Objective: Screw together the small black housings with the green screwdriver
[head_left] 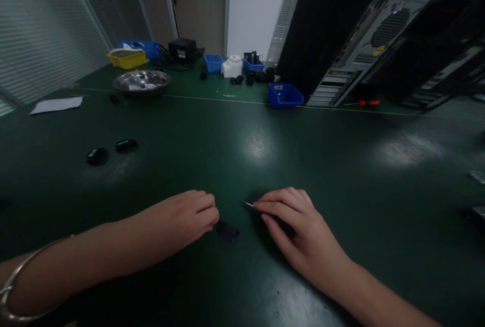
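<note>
My left hand (195, 216) is closed, its fingers curled with the fingertips turned down out of sight. Right beside those fingertips a small flat black piece (228, 231) lies on the green table (204, 135); whether they touch it I cannot tell. My right hand (293, 223) pinches a slim tool with a thin metal tip (248, 205) between thumb and fingers. The tip points left, toward the left hand, and the rest of the tool is hidden under the palm.
Two small black parts (97, 155) lie at the left. Farther back are a metal bowl (142, 89), white paper (56, 105), a yellow bin (128, 60), a blue bin (285, 98) and a white vented housing (232, 67). A computer case (326, 29) stands at the back right.
</note>
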`<action>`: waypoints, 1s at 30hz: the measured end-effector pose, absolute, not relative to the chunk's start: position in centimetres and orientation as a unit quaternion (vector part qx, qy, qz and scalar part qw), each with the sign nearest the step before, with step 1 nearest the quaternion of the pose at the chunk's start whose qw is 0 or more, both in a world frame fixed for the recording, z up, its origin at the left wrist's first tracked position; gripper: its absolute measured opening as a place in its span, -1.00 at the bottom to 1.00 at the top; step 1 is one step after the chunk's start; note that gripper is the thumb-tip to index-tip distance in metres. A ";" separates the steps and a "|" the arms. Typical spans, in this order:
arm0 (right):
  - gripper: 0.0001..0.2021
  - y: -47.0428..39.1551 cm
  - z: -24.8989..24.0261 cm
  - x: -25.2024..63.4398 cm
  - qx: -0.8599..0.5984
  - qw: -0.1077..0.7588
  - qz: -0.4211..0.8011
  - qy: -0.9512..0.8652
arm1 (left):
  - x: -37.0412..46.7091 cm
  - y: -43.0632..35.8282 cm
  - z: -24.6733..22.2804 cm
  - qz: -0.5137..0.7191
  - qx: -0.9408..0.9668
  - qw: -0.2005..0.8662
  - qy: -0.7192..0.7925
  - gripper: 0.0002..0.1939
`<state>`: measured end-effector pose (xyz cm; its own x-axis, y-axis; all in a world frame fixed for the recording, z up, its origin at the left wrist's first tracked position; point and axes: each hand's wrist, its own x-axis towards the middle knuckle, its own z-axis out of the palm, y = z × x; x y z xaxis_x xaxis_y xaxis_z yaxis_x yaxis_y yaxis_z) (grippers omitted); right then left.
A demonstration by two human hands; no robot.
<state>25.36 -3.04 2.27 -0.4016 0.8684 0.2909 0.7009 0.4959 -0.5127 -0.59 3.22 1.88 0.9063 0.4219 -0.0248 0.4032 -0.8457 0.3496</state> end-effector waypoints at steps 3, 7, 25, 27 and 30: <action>-0.75 -3.2 2.5 25.3 -0.469 0.303 0.160 -0.814 | -0.5 2.8 2.1 0.081 0.959 0.164 0.217 -0.79; -0.72 -4.1 3.0 24.6 -0.427 0.353 0.191 -0.810 | 0.3 1.4 2.5 0.202 0.905 0.282 0.245 -0.81; -0.67 -5.7 2.1 23.0 -0.356 0.348 0.264 -0.826 | 2.8 -1.5 2.0 0.319 0.711 0.551 0.298 -0.83; -0.65 -5.6 2.1 23.2 -0.356 0.349 0.264 -0.826 | 2.3 -1.1 1.8 0.301 0.765 0.498 0.276 -0.76; -0.65 -5.1 2.0 23.8 -0.382 0.359 0.262 -0.811 | 1.7 -0.2 1.3 0.253 0.857 0.375 0.247 -0.54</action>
